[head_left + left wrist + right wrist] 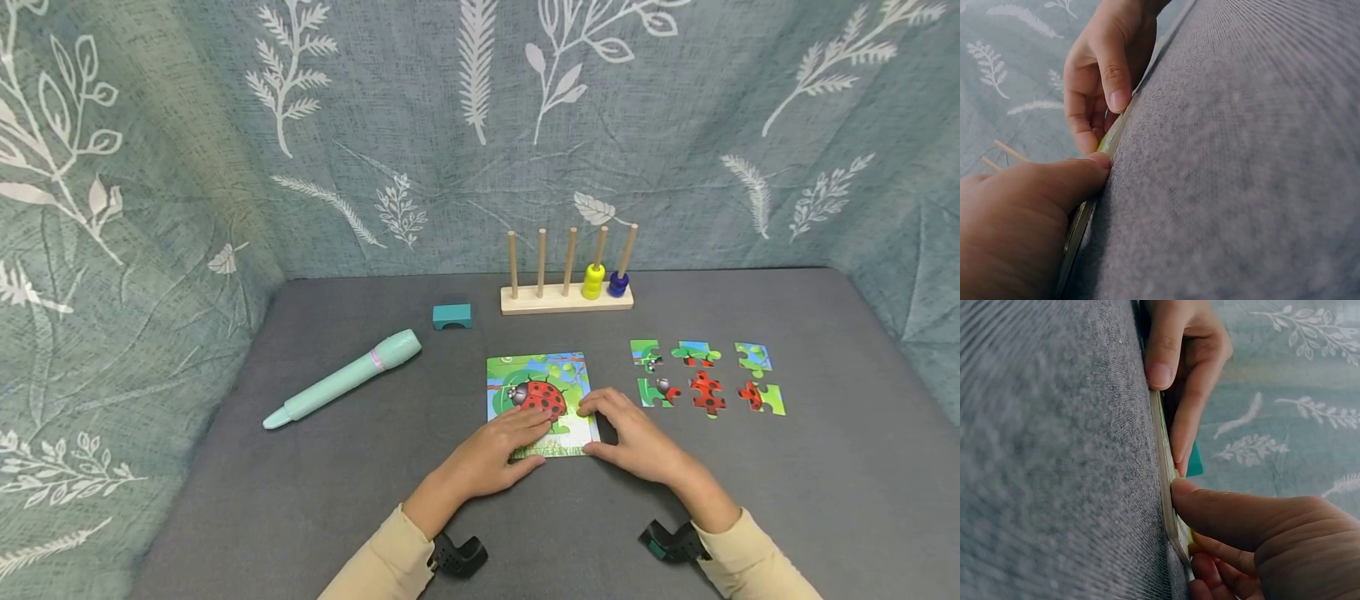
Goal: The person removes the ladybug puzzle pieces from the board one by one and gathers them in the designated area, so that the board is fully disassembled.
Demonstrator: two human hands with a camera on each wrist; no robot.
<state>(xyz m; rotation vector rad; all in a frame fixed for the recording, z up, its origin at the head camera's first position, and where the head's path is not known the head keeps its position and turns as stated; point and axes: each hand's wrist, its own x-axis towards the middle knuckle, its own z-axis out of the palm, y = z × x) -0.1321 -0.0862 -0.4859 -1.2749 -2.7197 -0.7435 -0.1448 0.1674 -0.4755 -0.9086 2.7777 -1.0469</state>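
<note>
A square ladybug puzzle board (pixel 536 375) lies on the grey table, its layered edge showing in both wrist views. My left hand (pixel 495 450) rests on its lower left part, fingers stretched over the picture and the thumb by the near edge. At the lower right corner, my right hand (pixel 633 437) grips the board with bent fingers and thumb; what lies under those fingers is partly hidden. To the right are loose puzzle pieces, among them a red spotted piece (pixel 707 394) and a blue-green corner piece (pixel 753 357).
Behind the board stands a wooden peg stand (pixel 566 298) with yellow rings (pixel 592 283) and dark blue rings (pixel 618 285). A teal arch block (pixel 452 315) is left of it. The mint-green pen-shaped object (pixel 341 385) lies further left. A leaf-patterned cloth (pixel 420 100) hangs behind.
</note>
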